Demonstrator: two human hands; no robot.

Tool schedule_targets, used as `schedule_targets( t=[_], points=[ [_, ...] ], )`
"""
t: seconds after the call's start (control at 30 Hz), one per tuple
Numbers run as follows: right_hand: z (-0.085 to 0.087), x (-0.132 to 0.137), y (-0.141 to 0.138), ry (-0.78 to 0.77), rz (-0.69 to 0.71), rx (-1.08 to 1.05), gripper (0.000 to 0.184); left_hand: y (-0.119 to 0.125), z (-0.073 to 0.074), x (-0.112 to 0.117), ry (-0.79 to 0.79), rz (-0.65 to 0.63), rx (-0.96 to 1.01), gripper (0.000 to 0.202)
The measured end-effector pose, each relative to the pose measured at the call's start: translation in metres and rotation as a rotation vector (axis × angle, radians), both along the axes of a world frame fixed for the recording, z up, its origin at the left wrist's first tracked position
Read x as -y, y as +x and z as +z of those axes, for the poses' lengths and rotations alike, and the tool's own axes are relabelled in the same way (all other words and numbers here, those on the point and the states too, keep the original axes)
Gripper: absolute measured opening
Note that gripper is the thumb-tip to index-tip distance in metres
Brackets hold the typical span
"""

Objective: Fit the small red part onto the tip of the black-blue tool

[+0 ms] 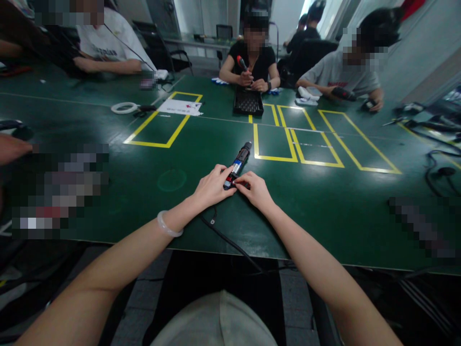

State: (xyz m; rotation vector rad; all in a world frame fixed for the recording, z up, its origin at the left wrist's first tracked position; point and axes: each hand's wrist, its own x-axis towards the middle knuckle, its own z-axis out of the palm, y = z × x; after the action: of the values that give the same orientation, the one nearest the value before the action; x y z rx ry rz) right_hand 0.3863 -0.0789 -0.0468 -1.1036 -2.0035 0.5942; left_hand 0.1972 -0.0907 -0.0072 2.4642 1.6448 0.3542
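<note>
An electric screwdriver (244, 154) lies on the green table, its tip pointing away from me and slightly right. Its casing looks open, with a silver and blue cylinder like a motor showing in the middle and small red parts near the rear. My left hand (214, 186) is closed around the rear part from the left, thumb near the motor. My right hand (256, 190) is closed in a pinch at the rear end from the right; what lies between its fingertips is too small to make out. A black cable (230, 241) with a small ring terminal (212, 221) lies below my hands.
Yellow tape rectangles (275, 157) mark the table. Ahead are a black tray (248, 102), a white paper sheet (180, 107) and a coiled white cable (124, 108). Several people sit around the table; one across holds a red-and-black tool (242, 63). Dark cables (434, 158) lie right.
</note>
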Motion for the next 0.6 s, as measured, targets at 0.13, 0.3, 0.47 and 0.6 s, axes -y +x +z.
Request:
schedule_targets(
  t=[0.13,0.3,0.47,0.6],
  points=[
    [0.001,0.004,-0.002,0.019,-0.029,0.026,0.011,0.0,-0.002,-0.002,0.039,0.009,-0.019,0.069],
    [0.006,0.009,-0.005,0.003,-0.014,-0.033,0.015,0.002,0.0,-0.002,0.039,0.035,-0.055,0.063],
    [0.006,0.007,-0.003,-0.027,0.003,-0.105,0.015,-0.002,-0.002,-0.005,0.038,0.043,-0.061,0.062],
    [0.002,0.002,0.004,-0.03,-0.011,-0.102,0.015,-0.017,-0.006,-0.017,0.067,0.059,-0.078,0.064]
  ],
)
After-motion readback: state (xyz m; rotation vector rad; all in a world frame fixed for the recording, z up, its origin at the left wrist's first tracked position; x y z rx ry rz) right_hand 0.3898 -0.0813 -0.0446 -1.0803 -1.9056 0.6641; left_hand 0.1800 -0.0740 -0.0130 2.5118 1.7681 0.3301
